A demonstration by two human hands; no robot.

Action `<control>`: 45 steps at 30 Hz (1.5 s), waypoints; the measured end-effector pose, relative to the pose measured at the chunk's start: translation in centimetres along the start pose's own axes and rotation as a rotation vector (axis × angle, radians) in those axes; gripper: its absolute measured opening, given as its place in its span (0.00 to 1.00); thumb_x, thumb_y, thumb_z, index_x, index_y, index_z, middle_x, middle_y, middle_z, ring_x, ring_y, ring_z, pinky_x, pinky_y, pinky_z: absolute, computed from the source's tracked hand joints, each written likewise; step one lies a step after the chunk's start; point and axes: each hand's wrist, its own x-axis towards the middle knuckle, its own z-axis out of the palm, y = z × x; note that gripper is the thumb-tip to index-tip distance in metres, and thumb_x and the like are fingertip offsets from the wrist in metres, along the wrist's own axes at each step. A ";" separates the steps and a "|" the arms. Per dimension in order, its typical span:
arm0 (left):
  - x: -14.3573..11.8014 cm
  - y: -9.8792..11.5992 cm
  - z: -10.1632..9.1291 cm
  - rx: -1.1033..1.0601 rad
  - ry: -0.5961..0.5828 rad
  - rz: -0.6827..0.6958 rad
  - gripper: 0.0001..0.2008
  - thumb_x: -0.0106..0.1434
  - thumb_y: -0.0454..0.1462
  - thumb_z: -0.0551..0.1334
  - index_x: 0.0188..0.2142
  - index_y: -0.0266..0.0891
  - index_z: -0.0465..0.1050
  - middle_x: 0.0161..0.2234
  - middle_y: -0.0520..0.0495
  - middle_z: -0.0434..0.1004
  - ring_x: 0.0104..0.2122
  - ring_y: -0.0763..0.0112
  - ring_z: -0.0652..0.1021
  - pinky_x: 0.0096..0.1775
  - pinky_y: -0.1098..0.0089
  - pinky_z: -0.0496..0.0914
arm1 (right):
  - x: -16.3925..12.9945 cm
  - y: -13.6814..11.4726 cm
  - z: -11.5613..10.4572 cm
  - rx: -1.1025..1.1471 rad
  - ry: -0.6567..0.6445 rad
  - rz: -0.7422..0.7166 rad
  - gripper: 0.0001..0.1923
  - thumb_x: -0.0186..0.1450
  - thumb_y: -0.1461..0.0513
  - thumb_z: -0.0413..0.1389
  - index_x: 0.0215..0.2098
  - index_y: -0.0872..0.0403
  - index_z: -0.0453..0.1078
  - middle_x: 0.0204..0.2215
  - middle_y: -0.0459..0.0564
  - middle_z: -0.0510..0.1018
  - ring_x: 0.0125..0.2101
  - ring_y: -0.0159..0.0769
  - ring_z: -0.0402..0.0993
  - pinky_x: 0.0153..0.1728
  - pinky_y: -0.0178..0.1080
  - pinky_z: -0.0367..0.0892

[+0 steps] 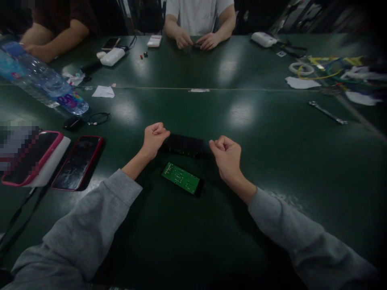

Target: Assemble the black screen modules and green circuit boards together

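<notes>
Your left hand (154, 137) is curled into a fist at the left end of the black box (186, 145) on the bench (272, 133); your right hand (226, 155), fingers also closed, sits at its right end. A green board (182, 178) lies just in front.

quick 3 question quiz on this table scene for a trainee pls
1. True or false: both hands, left hand and right hand, are closed into fists.
2. What lies flat on the table between the wrists? A) wrench B) green circuit board C) bottle
3. Which hand is nearer the red-cased phone?

Key: 1 true; 2 B; 3 the left hand. The fists sit at either end of a black housing; whether they grip it cannot be told.
</notes>
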 end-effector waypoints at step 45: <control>-0.4 2.5 -0.1 -0.305 -0.118 -0.321 0.24 0.45 0.23 0.63 0.22 0.40 0.44 0.17 0.62 0.50 0.15 0.87 0.53 0.19 0.78 0.46 | -0.1 -0.8 0.3 -0.555 -0.453 -0.325 0.29 0.70 0.39 0.49 0.54 0.53 0.65 0.50 0.59 0.71 0.51 0.51 0.67 0.52 0.55 0.67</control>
